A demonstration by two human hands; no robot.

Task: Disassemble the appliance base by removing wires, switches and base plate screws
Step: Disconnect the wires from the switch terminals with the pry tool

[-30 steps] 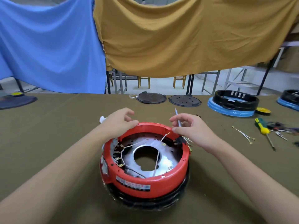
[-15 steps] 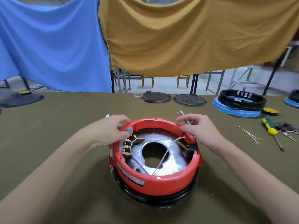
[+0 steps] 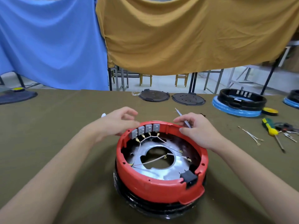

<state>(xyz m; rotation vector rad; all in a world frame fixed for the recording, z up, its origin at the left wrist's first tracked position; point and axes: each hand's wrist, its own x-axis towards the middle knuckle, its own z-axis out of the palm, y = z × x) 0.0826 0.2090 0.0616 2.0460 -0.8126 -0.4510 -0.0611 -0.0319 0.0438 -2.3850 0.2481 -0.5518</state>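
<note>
Resting on desk, red base is steadied at far rim. Thin tool is pinched by right hand; left hand loosely curled, nothing held. Risk: wires torn if switches are yanked; base tipped by uneven pull.

Head-worn view, forward-down, close over table

Two bare forearms reach in from the lower corners, uncovered along their whole visible length, with no sleeve edge showing. The left hand and the right hand are both bare, without gloves. Fingernails are short and plain where they can be made out. Wrists are bare too; finer detail on the fingers is slightly blurred.
</note>
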